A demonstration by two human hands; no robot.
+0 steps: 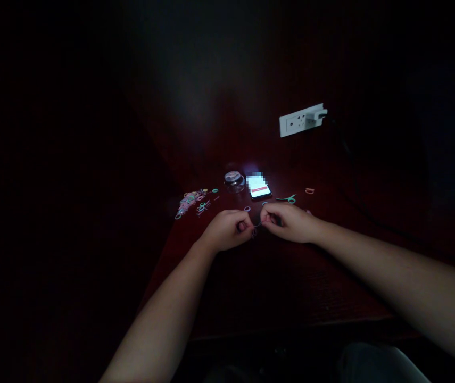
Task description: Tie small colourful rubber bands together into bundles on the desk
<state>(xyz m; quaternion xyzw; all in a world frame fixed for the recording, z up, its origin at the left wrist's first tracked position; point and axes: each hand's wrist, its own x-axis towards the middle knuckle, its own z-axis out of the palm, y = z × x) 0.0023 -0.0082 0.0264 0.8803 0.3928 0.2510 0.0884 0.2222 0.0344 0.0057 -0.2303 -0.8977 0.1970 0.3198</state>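
Close together over the dark red table (259,287), both hands pinch a thin strand (257,225) that runs between their fingertips. My left hand (231,230) is closed on its left end, where a small purplish loop shows beneath the fingers. The strand's right end is in the closed fingers of my right hand (289,222). A small purple ring (247,209) lies just beyond the fingertips. Green scissors-like loops (291,199) rest behind my right hand. What exactly the strand is, the dim light does not show.
A heap of small coloured bands (189,204) lies at the left. Behind the hands stand a round clear jar (234,182) and a phone with a lit screen (259,187). A pink band (309,191) lies further right. A white power socket (302,121) with a plug is on the wall.
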